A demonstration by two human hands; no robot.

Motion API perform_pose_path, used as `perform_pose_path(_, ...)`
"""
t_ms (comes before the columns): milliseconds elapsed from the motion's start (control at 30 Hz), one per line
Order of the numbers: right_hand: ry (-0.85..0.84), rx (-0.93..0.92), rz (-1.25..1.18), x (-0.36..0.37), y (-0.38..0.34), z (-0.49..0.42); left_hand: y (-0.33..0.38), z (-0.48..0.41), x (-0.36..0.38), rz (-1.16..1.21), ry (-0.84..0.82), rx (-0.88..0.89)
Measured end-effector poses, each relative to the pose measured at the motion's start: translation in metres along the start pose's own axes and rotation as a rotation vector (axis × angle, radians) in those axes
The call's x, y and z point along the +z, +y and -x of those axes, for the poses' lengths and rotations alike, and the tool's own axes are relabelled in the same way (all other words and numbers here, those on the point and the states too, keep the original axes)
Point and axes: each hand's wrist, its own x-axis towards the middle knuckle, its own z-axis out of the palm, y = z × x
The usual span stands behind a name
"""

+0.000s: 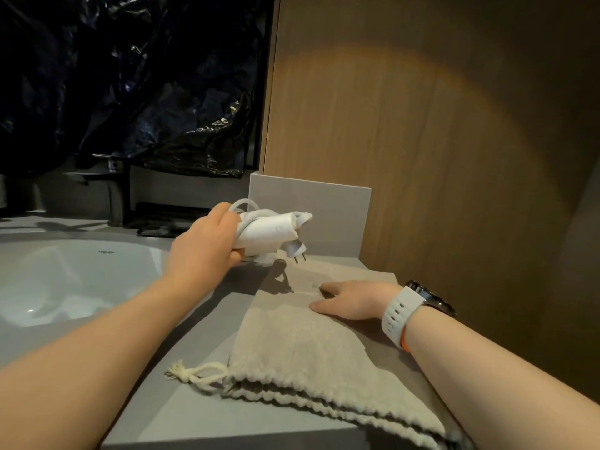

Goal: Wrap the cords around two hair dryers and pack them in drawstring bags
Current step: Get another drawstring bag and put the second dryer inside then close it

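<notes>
Head view looks down over a smooth grey stone desk (181,407) with a glossy white oval basin (81,280) sunk into its left part.

The left hand (203,251) is raised just above the desk near its back edge. Its fingers are curled tight round a white, matte plastic hair dryer (272,232), folded into a compact bundle. A rounded white cord (246,204) is looped about the body and arches out above the knuckles. The two-pin plug (297,251) pokes out below the bundle, prongs pointing down and right, and casts a sharp shadow on the desk.

The right hand (354,302) lies palm down, fingers straight and together, pressing flat on a beige drawstring bag (308,349). The bag is of coarse woven cloth. It lies limp and flat along the desk's right side, running from near the back edge to the front edge. Its gathered, ruffled mouth is at the front edge, and a thick cream twisted drawstring (191,373) with a frayed knot trails out to the left of it. A watch (402,315) with a white perforated rubber strap sits on the right wrist.

Behind the basin stands a dark metal faucet (113,190), under crinkled, shiny black plastic sheeting (130,76). A plain grey upstand (324,216) rises at the back edge, against a wood-grain wall panel (422,125).
</notes>
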Motion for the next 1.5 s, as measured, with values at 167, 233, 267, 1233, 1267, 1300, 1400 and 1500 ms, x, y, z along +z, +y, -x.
perform_pose_path(167, -0.037, -0.037, -0.018, 0.005, -0.002, -0.006, -0.007, 0.005, 0.001, -0.01, 0.057, 0.025)
perform_pose_path(233, -0.04, -0.05, 0.001, 0.004, -0.003, -0.014, -0.011, 0.008, 0.003, -0.024, 0.081, 0.045)
perform_pose_path(267, -0.035, -0.054, 0.019, 0.002, -0.003, -0.019, -0.013, 0.009, 0.005, -0.033, 0.08, 0.06)
perform_pose_path(1233, 0.256, -0.181, -1.372, 0.009, -0.026, -0.005, -0.004, 0.004, 0.02, -0.14, 0.091, 0.396)
perform_pose_path(1267, 0.269, -0.188, -1.369, 0.009, -0.026, -0.005, -0.001, 0.003, 0.018, -0.089, 0.076, 0.34)
perform_pose_path(1300, 0.281, -0.193, -1.357, 0.01, -0.027, -0.005, 0.001, 0.002, 0.015, -0.03, 0.031, 0.258)
perform_pose_path(1400, 0.305, -0.222, -1.338, 0.013, -0.03, -0.004, -0.001, 0.003, 0.009, 0.162, -0.132, 0.088)
perform_pose_path(1500, 0.315, -0.252, -1.291, 0.012, -0.028, 0.0, -0.006, 0.01, 0.004, 0.308, -0.206, 0.075)
